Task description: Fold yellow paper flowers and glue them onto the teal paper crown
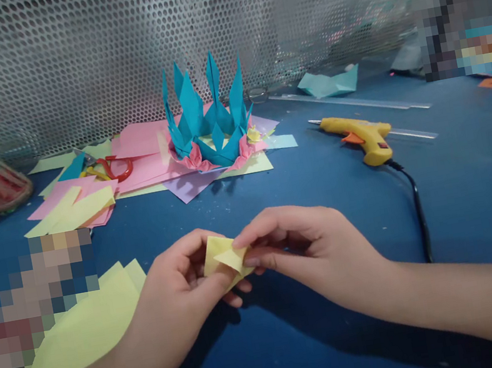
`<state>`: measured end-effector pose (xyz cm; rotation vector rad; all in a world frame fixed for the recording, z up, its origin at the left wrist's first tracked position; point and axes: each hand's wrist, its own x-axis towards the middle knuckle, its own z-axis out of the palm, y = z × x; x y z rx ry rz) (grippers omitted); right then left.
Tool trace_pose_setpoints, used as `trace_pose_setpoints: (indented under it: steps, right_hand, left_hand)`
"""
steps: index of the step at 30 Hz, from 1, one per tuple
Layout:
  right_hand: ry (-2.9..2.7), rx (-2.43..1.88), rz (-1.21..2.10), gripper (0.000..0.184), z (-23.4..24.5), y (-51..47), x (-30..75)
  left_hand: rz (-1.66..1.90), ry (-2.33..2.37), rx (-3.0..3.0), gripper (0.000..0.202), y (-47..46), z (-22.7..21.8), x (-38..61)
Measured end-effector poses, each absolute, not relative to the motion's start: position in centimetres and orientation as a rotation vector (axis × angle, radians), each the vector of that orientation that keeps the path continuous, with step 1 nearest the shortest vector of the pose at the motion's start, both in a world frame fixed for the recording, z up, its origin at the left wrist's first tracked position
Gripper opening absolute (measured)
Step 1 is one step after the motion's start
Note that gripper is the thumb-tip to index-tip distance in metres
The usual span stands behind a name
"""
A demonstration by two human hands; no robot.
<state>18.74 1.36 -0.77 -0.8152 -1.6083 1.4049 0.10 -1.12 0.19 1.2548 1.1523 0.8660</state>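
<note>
Both my hands meet over the blue table (465,183), low in the middle of the view. A small folded piece of yellow paper (224,260) sits between them. My left hand (183,290) curls its fingers around the piece from the left. My right hand (305,249) pinches its right edge between thumb and fingertips. Behind them stands a blue paper lotus with pink petals (210,120), resting on spread coloured sheets.
A yellow glue gun (363,134) with a black cord lies to the right, glue sticks beyond it. Yellow-green sheets (90,325) lie under my left forearm. Pink and yellow paper (73,205) and red-handled scissors (114,166) are at the back left. A perforated metal screen closes off the back.
</note>
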Motion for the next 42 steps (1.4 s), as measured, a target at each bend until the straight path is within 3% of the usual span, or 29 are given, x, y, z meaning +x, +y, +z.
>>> trace_pose_setpoints:
  steps: [6, 13, 17, 42]
  right_hand:
    - [-1.604, -0.803, 1.409, 0.006, -0.5, 1.3, 19.0]
    - [-1.333, -0.877, 1.690, 0.026, -0.2, 1.7, 18.6]
    - [-1.313, -0.954, 1.803, 0.022, -0.2, 1.8, 18.7]
    - [-1.581, -1.121, 1.427, 0.029, 0.1, 1.3, 18.8]
  left_hand:
    - [0.913, 1.253, 1.274, 0.011, -1.1, 0.1, 0.1]
    - [0.941, 1.336, 1.268, 0.013, -1.1, 0.2, 0.1]
    - [0.999, 1.274, 1.206, 0.013, -1.0, 0.2, 0.1]
    - [0.930, 1.094, 1.086, 0.009, -0.7, -0.1, -0.2]
